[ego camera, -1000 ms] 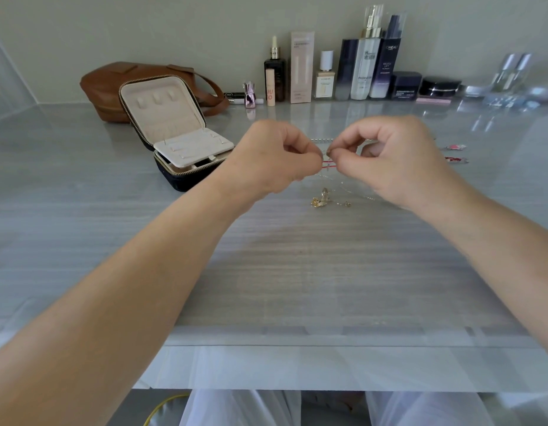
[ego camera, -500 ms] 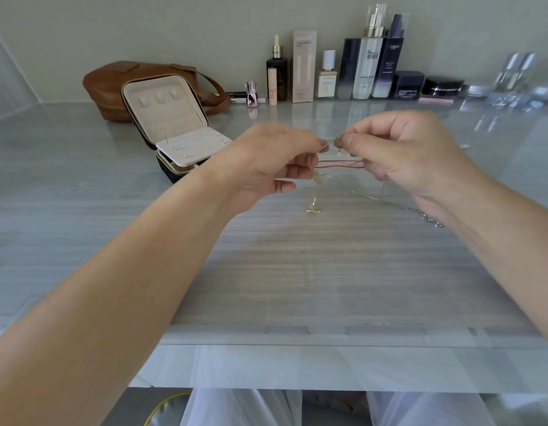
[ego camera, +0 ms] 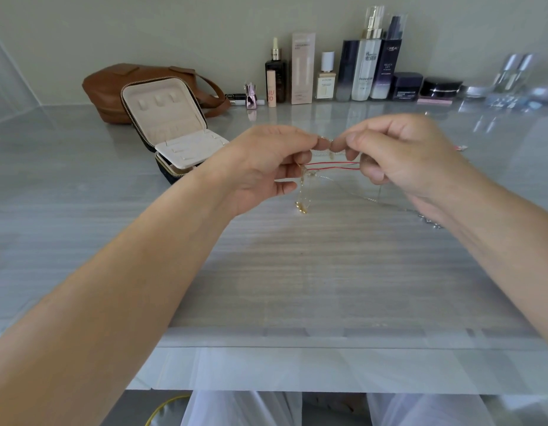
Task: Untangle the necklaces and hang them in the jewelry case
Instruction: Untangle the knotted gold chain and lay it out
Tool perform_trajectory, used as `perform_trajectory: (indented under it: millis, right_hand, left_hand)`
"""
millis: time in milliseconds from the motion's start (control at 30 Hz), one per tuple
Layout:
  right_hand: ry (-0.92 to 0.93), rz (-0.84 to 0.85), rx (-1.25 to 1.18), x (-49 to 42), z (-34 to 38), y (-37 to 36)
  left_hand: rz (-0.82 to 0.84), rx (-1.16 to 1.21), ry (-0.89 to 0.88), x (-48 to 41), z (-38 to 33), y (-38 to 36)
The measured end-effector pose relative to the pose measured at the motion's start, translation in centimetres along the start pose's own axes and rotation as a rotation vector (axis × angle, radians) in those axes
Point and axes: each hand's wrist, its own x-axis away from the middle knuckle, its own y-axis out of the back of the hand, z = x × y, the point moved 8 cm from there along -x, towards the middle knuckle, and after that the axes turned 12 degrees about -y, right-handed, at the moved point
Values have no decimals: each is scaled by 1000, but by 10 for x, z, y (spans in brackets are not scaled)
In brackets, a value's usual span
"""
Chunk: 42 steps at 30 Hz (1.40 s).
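Observation:
My left hand (ego camera: 266,164) and my right hand (ego camera: 398,155) are raised above the grey tabletop (ego camera: 297,272), fingertips nearly touching, both pinching a tangle of necklaces. A red cord (ego camera: 331,166) stretches taut between the two hands. A gold pendant (ego camera: 302,206) dangles on a thin chain below my left hand. A fine silver chain (ego camera: 389,204) trails from the tangle down to the table under my right wrist. The open jewelry case (ego camera: 171,127), cream inside, stands at the left, lid upright.
A brown leather bag (ego camera: 119,87) lies behind the case. Several cosmetic bottles and jars (ego camera: 358,72) line the back wall. Small clear bottles (ego camera: 512,75) stand at the far right. The table's front edge (ego camera: 297,342) is close to me.
My hands lifted the tangle off the table and drew slightly apart, so the red cord now shows stretched between them. The gold pendant rose from the surface and hangs.

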Motion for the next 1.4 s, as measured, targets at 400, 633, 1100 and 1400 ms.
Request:
perform_trajectory:
  millis: [400, 633, 1100, 1400]
  right_hand:
    - [92, 84, 236, 0, -3, -14]
    - [95, 8, 116, -5, -3, -4]
    - [119, -35, 38, -6, -1, 3]
    - [88, -7, 26, -7, -4, 1]
  left_hand:
    - [-110, 269, 106, 0, 10, 3]
    - [-125, 268, 134, 2, 13, 2]
    - [28, 176, 97, 0, 12, -5]
    - [-46, 143, 92, -1, 10, 0]
